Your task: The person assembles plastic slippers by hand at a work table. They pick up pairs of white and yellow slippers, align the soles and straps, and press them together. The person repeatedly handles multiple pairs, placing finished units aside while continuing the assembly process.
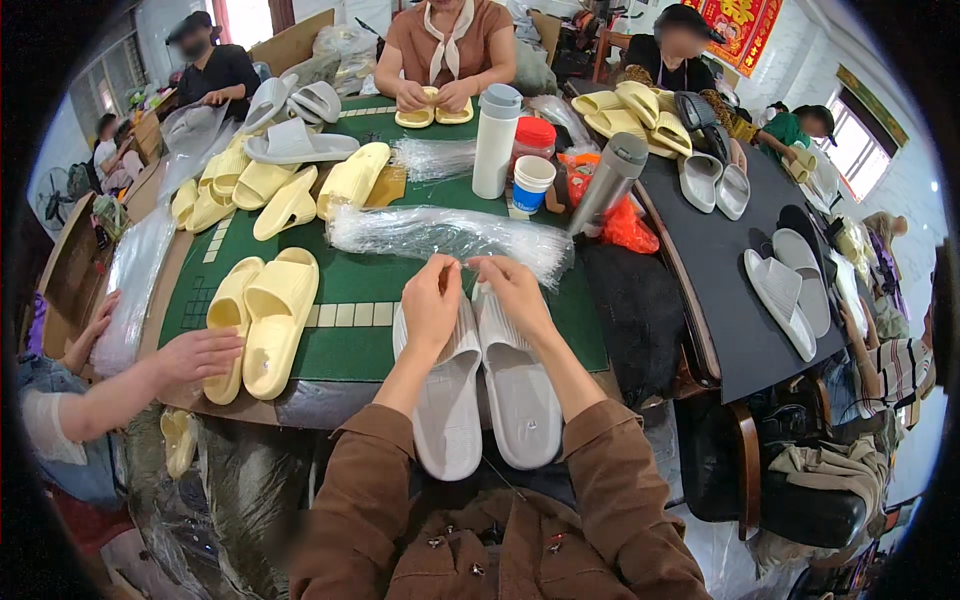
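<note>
A pair of light grey slide slippers, the left one [447, 410] and the right one [518, 400], lies side by side at the table's near edge, toes away from me. Over their toe ends, my left hand [432, 308] and my right hand [512, 298] come close together, fingertips pinched. Whatever is between the fingers is too thin to make out. Just beyond my hands lies a long bundle of clear plastic strands [440, 235]. To the left, a co-worker's hand [205, 355] reaches to a pair of pale yellow slippers [280, 325].
Yellow slippers [265, 185] and grey ones pile at the far left. A white bottle [495, 145], a paper cup [532, 185] and a steel flask [612, 180] stand ahead. A dark table [700, 290] with more slippers adjoins on the right. Opposite, a person [455, 50] handles yellow slippers.
</note>
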Available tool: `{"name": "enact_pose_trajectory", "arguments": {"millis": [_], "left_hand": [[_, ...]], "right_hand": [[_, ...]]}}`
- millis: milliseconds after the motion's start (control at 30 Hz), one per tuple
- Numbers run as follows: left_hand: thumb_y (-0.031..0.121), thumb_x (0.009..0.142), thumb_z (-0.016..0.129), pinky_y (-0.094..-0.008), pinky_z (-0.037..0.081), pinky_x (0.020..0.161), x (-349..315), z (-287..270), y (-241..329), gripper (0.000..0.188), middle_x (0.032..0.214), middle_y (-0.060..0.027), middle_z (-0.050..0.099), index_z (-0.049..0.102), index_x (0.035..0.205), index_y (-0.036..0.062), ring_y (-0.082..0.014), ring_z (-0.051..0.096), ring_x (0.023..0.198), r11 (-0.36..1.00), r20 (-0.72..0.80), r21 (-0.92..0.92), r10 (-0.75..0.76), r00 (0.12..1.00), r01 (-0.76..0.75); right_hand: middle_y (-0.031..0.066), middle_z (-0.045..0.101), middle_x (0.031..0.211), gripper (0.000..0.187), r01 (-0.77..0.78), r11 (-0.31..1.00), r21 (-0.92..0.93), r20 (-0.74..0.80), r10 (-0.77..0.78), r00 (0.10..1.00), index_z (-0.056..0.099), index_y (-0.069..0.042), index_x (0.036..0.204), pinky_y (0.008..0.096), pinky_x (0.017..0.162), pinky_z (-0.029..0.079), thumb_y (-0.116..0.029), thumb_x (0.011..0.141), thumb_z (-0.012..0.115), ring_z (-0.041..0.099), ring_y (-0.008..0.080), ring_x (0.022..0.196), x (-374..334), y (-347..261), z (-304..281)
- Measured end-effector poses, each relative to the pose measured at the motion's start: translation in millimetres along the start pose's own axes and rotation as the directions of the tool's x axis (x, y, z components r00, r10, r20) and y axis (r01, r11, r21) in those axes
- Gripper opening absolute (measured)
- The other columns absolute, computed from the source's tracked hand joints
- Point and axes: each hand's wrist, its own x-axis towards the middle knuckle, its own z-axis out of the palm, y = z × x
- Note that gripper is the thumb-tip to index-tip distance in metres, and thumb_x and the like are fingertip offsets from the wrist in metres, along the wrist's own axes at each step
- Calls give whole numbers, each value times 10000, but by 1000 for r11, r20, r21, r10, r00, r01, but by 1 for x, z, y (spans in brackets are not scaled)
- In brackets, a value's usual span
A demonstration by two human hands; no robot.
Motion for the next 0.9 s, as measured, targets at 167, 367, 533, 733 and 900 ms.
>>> {"name": "enact_pose_trajectory", "arguments": {"millis": [167, 367, 533, 733, 900], "left_hand": [[127, 889, 597, -369, 451, 579, -2, 1, 4, 104, 726, -136, 622, 616, 888, 25, -290, 596, 623, 997, 70, 56, 51, 996, -55], [121, 883, 597, -388, 445, 574, -2, 4, 0, 101, 750, -147, 625, 611, 881, 21, -297, 596, 626, 993, 85, 61, 91, 992, -96], [111, 913, 582, -354, 463, 606, -2, 4, 1, 124, 746, -151, 618, 614, 914, -8, -271, 597, 634, 993, 89, 46, 103, 991, -107], [70, 919, 571, -341, 467, 607, -2, 7, -2, 80, 739, -137, 613, 605, 932, -2, -239, 590, 627, 993, 52, 1, 114, 992, -114], [51, 905, 575, -345, 471, 610, -2, 8, -2, 67, 743, -142, 612, 598, 936, -3, -257, 602, 639, 991, 98, -16, 135, 986, -134]], "right_hand": [[87, 643, 1024, 291, 67, 997, -45, 84, -63, 994, 643, -3, 1176, 278, 861, 435, -155, 950, 541, 573, 152, 951, -2, 5, 1], [103, 643, 952, 292, 196, 979, -48, 56, -194, 979, 641, -11, 1171, 296, 786, 464, -156, 928, 572, 597, 180, 874, 3, 9, 3], [75, 620, 912, 190, -22, 995, 94, -75, 29, 997, 621, 7, 1037, 286, 696, 493, -121, 897, 625, 595, 136, 790, 1, 4, 5], [67, 620, 941, 148, 118, 993, -8, -151, -117, 981, 613, 1, 949, 292, 708, 499, -112, 868, 663, 593, 143, 850, 1, 6, 6], [63, 623, 976, 149, 189, 982, -12, -132, -189, 973, 637, 5, 962, 279, 792, 485, -102, 863, 670, 590, 146, 912, 4, 15, 1]]}}
